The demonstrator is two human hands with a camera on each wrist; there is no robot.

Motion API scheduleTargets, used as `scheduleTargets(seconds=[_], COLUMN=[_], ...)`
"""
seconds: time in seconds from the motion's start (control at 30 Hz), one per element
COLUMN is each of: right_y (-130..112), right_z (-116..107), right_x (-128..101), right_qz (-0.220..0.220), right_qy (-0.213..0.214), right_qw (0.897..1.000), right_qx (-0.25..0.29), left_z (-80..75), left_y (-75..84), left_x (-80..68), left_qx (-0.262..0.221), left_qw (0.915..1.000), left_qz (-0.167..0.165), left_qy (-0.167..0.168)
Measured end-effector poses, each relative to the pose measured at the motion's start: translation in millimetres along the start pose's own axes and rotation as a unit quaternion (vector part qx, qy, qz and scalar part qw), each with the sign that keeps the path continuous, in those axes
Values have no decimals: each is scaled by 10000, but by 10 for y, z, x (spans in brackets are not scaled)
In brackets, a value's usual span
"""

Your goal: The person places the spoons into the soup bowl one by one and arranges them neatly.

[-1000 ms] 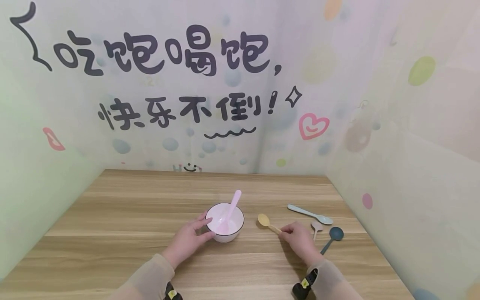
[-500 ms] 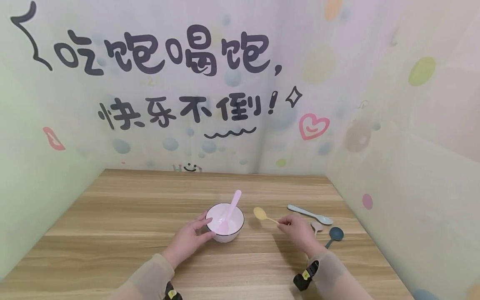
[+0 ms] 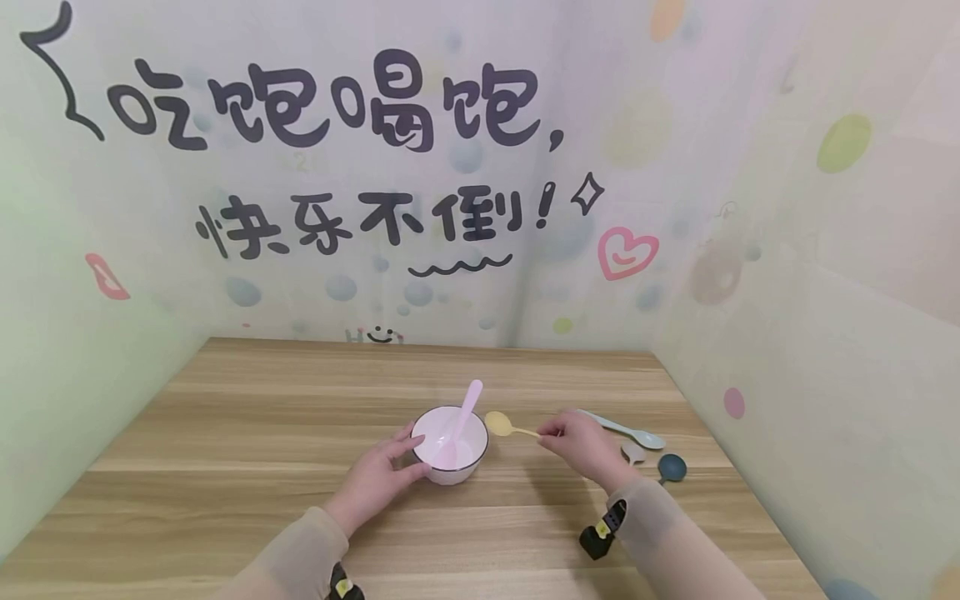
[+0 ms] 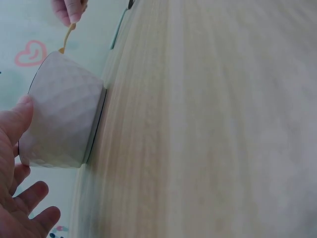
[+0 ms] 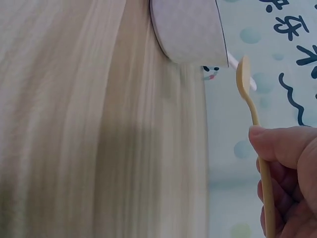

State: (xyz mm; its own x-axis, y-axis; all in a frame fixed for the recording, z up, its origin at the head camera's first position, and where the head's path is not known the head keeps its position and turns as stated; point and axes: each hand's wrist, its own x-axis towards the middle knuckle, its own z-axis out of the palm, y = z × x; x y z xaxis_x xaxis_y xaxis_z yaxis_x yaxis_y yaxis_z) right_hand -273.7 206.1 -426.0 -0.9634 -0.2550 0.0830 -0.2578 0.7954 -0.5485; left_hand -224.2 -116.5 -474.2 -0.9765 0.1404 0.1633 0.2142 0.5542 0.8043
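A white bowl (image 3: 450,477) with a dark rim and faceted sides stands upright on the table. Inside it leans a pink spoon (image 3: 470,402), handle up to the back right. My left hand (image 3: 375,479) holds the bowl at its left side, thumb at the front and a fingertip over the rim; in the left wrist view some fingers (image 4: 34,196) spread away from the wall. Between thumb and fingers, my right hand (image 3: 588,446) pinches the handle of a yellow spoon (image 3: 498,423). That spoon is lifted, its head pointing left beside the bowl's right rim.
To the right lie a pale blue spoon (image 3: 645,439), a partly hidden beige utensil (image 3: 633,452) and a dark blue ladle-like spoon (image 3: 672,467). The wooden table (image 3: 262,433) meets a printed wall (image 3: 315,275) at the back and walls on both sides.
My right hand has raised the yellow spoon off the table and carried it left, toward the bowl. My left hand, the bowl and the pink spoon stay in place.
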Motion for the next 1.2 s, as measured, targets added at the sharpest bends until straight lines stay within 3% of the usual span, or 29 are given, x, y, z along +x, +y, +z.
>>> scheduleTargets(seconds=[0.33,0.5,0.83,1.2], right_y=[-228,-338,-547,-671], right_z=[-78,-106,-110,-69], right_x=[153,246,383,456], right_qz=[-1028,-1718,-2689,-3001], right_qy=[-315,-345,-449,-604], right_qw=[9931,9800,9499,9290], right_qx=[-465,-941,-1531,-2078], left_z=[-5,-4,-3,5], left_y=[-9,-4,2,-19], left_x=[8,-5,-6,1], left_qx=[-21,-23,-54,-75], left_qw=[10000,10000,10000,10000], left_qz=[-89,-23,36,14], left_qy=[15,16,47,17])
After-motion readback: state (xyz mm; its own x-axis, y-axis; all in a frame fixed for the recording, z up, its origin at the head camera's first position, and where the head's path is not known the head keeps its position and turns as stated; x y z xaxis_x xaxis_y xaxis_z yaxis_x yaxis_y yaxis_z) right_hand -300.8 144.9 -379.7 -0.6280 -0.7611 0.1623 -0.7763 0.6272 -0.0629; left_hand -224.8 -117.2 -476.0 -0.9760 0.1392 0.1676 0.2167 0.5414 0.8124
